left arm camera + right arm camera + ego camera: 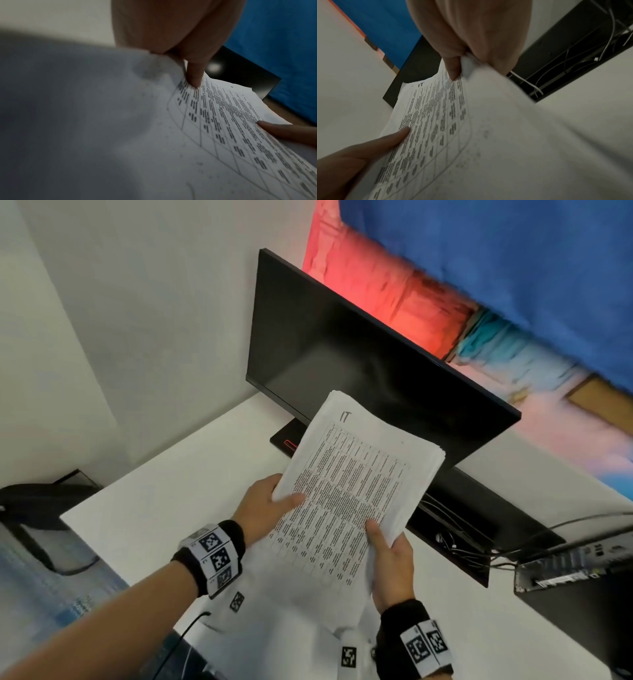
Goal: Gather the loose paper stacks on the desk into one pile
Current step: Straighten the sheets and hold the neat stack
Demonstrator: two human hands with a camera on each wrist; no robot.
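We've got both hands on one thick paper stack: left hand grips its left edge, thumb on top; right hand pinches the near right corner. Stack is lifted clear of the white worktop, tilted, in front of the monitor. Top sheet is a printed table marked "IT". Looks like most is gathered; more white sheets sit below near our wrists, blurred, can't tell if loose. Still to do: set down as one pile. No containers in view.
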